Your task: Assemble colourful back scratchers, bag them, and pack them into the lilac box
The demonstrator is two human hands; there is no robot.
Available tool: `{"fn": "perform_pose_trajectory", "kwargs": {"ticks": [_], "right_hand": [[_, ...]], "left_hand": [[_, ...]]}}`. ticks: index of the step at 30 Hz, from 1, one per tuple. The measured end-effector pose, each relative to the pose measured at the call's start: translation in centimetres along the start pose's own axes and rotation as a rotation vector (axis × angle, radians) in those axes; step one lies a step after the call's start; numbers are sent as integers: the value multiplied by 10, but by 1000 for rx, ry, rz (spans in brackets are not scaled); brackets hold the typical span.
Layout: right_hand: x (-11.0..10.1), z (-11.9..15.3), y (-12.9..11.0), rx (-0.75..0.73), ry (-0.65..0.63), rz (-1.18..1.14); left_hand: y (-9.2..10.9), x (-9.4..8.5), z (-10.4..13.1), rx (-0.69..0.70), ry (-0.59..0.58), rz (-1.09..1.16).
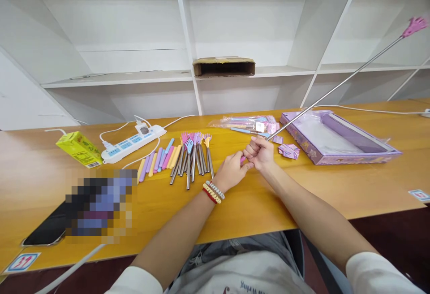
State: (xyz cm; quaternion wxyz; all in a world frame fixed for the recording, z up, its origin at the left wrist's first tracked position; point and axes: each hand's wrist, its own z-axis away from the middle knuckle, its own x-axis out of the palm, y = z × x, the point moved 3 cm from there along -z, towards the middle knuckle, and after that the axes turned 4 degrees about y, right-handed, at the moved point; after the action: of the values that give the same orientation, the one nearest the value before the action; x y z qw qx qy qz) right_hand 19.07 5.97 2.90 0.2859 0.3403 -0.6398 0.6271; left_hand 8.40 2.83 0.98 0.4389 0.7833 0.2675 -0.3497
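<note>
An extended telescopic back scratcher (349, 77) with a pink claw head slants up to the right from my hands. My left hand (231, 168) is closed around its pink handle, most of which the fingers hide. Close beside it, my right hand (258, 153) grips the lower end of the metal rod. To the left lie several collapsed back scratcher heads (193, 159) with metal tubes and pink, blue, purple and yellow claws. Next to them is a row of coloured handles (157, 158). Purple paper pieces (289, 151) lie just beyond my right hand.
A purple open box (356, 157) stands at the right, near plastic-wrapped back scratchers (248, 123). On the left are a white power strip (134, 144) with cables, a yellow-green carton (79, 148) and a partly pixelated phone (47, 226). A cardboard box (224, 61) sits on the shelf behind.
</note>
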Motion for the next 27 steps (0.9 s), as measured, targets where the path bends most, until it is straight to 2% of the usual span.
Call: {"fn": "perform_pose_trajectory", "kwargs": {"ticks": [4,9,13,19,21,27], "right_hand": [[4,4,4,1,-15,27],[8,8,4,-19,-23,37],[8,8,5,-4,2,38],[7,9,6,14,3,25],[7,9,4,4,-10,22],[0,2,-6,-35,36,-26]], "left_hand": [[-5,2,1,-44,-23,-165],[-6,3,0,-90,-75,-193],[-5,3,-2,-78,-80,-96],[-6,1,-5,-36,-195,133],[-4,0,-5,2,-166,144],[5,-3,-1,86,86,122]]}}
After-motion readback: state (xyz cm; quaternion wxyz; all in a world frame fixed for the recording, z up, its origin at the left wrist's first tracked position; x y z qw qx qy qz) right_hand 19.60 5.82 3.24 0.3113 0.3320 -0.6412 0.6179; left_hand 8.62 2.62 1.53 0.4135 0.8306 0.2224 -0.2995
